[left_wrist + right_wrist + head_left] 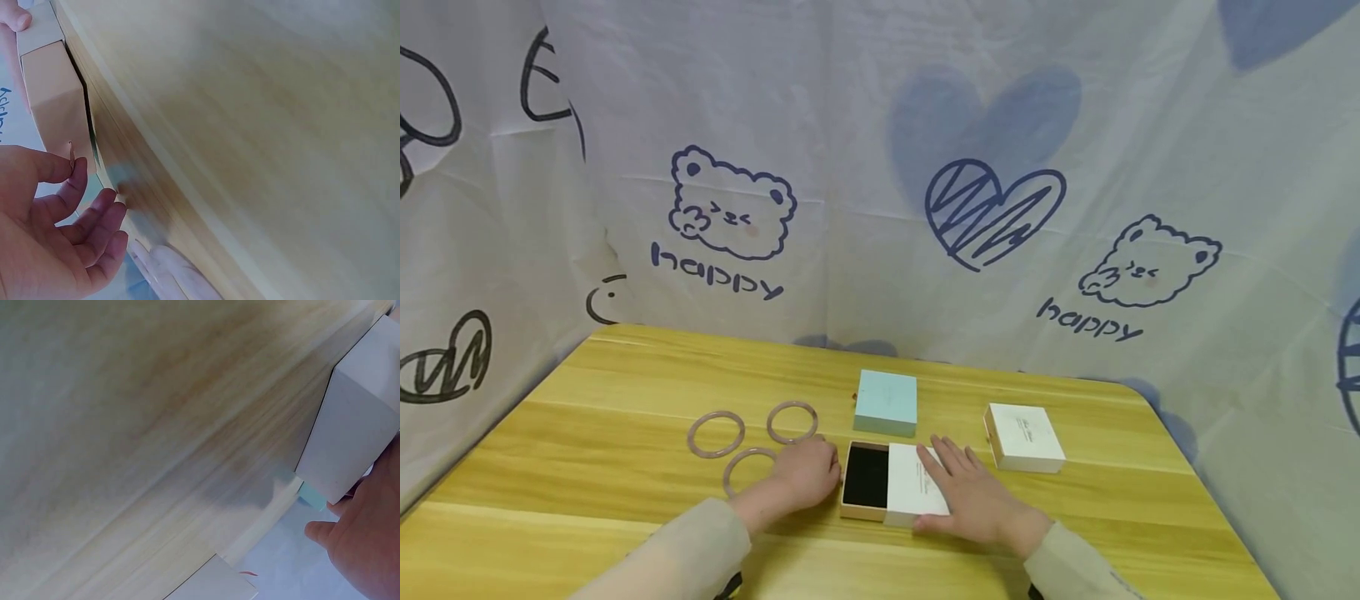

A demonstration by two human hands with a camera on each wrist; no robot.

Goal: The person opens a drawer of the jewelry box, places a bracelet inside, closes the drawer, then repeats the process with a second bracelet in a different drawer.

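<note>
A white drawer-style gift box (pixel 916 487) lies on the table with its drawer (pixel 866 477) pulled partly out to the left, showing a black lining. My left hand (pixel 808 471) is at the drawer's left end; in the left wrist view its thumb and forefinger pinch a small ribbon tab (pixel 71 153) on the drawer front. Spread over the white sleeve, my right hand (pixel 973 496) presses its top with extended fingers, the thumb near its front edge. Three pale pinkish bangles lie left of the box: a left one (pixel 691 446), a back one (pixel 771 429) and a near one (pixel 727 477), beside my left forearm.
Behind the opened box stands a light blue box (pixel 886 402) with a small red tab on its left side. To the right is another white box (pixel 1024 437). A printed cloth (pixel 865 167) hangs behind the wooden table (pixel 625 375).
</note>
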